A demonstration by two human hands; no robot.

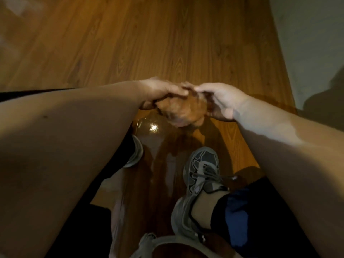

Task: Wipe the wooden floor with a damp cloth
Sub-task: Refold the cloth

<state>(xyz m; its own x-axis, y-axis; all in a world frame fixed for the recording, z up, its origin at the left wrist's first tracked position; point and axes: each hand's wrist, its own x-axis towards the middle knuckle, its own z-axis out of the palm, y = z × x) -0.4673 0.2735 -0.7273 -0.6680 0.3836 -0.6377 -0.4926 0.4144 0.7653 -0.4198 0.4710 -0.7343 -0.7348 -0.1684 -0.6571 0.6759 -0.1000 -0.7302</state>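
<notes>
A bunched brownish cloth [183, 110] hangs in the air above the wooden floor [149, 43], held between both hands. My left hand [163, 92] grips its left side with the fingers curled over the top. My right hand [221, 101] closes on its right side, thumb on top. The two hands touch over the cloth. Below the cloth the floor is dark and glossy with a wet patch [163, 155] that reflects a light.
My grey sneakers stand on the wet boards, one at the right [201, 170] and one partly hidden at the left [135, 151]. A pale wall [312, 43] runs along the right edge of the floor. A pale rounded object [149, 241] sits at the bottom.
</notes>
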